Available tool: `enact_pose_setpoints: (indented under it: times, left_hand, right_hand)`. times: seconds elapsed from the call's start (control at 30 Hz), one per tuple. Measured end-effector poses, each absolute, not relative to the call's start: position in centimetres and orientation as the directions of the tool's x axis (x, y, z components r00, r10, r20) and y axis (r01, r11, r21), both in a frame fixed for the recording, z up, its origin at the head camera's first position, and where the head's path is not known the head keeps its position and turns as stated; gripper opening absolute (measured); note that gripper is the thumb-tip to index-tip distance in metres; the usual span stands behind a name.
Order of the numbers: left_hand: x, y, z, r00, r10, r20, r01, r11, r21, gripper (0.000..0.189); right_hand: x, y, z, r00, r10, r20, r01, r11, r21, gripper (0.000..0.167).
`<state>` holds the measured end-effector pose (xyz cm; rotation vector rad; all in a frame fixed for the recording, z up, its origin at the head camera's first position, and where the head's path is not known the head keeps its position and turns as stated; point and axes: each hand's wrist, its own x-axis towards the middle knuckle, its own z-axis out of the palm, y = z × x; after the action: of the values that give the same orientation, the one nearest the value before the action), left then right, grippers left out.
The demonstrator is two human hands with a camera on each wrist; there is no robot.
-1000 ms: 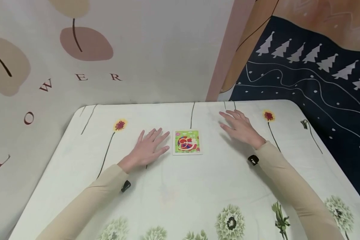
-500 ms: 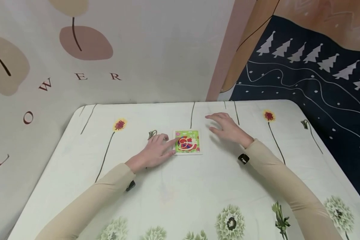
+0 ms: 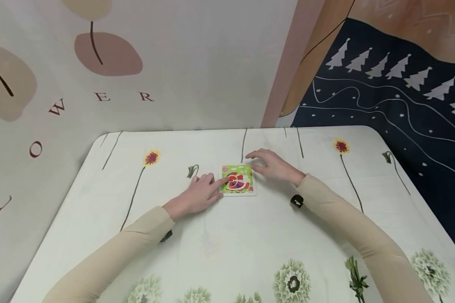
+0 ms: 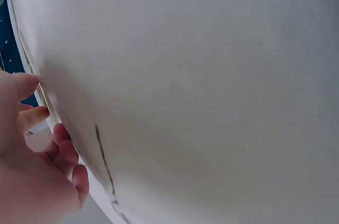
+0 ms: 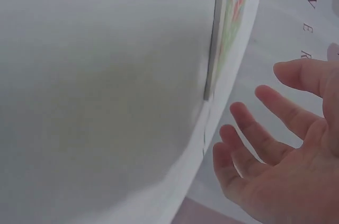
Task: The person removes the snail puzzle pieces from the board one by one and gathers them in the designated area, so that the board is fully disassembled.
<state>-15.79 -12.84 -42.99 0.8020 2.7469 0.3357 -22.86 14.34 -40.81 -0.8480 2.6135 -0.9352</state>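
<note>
Head view, centre: left hand [image 3: 198, 195] has reached the puzzle [image 3: 244, 184], finger on it, gripping nothing; loose, ungrasping right hand [image 3: 274, 166] has neared, so both now attend it.

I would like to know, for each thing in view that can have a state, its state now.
Square green board with red spiral picture: flat, face up.
Bare left hand: index finger extended onto the board.
Bare right hand: beside the board, fingers relaxed, holding nothing.
White flower-printed tablecloth: spread out.
Beige sleeves: down to the wrists.
</note>
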Motion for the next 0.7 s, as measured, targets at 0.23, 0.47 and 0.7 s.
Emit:
enact_pose_setpoints:
  times: [0.23, 0.47, 0.7]
  left_hand:
    - [-16.4, -13.0, -43.0, -0.805, 0.563, -0.189, 0.471, 0.799, 0.374, 0.057]
    - [-17.1, -13.4, -43.0, -0.781, 0.598, -0.18, 0.483, 0.761, 0.433, 0.058]
    - [-17.3, -13.9, -42.8, -0.763, 0.619, -0.186, 0.474, 0.731, 0.491, 0.057]
  right_hand:
    - [-23.3, 12.9, -41.3, -0.79, -0.612, -0.043, -0.415, 0.584, -0.698, 0.033]
    - [-24.0, 11.2, -41.4, -0.771, -0.632, -0.077, -0.387, 0.562, -0.731, 0.03]
    - [-24.8, 9.2, -42.0, -0.752, -0.648, -0.125, -0.373, 0.573, -0.73, 0.028]
